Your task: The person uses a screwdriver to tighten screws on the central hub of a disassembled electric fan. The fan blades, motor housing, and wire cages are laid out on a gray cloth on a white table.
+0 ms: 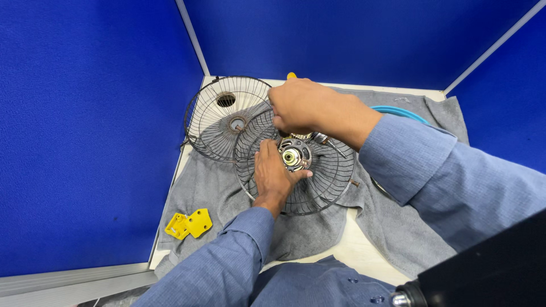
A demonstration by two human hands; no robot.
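Rear guard (318,182) flat on grey cloth (216,187), mid-counter (358,247), motor hub (294,156) at its centre. Left hand (273,173) pressed flat on guard wires just left of hub, fingers spread, clamped on nothing. Right hand (301,105) above hub, fingers curled shut on a yellow-handled tool (291,75); tip hidden. Second guard (224,116) tilted behind, overlapping the first at left. Yellow bracket (189,224) on cloth near left edge. Blue ring (401,112) partly hidden behind right sleeve. Blue partitions (85,131) all round.
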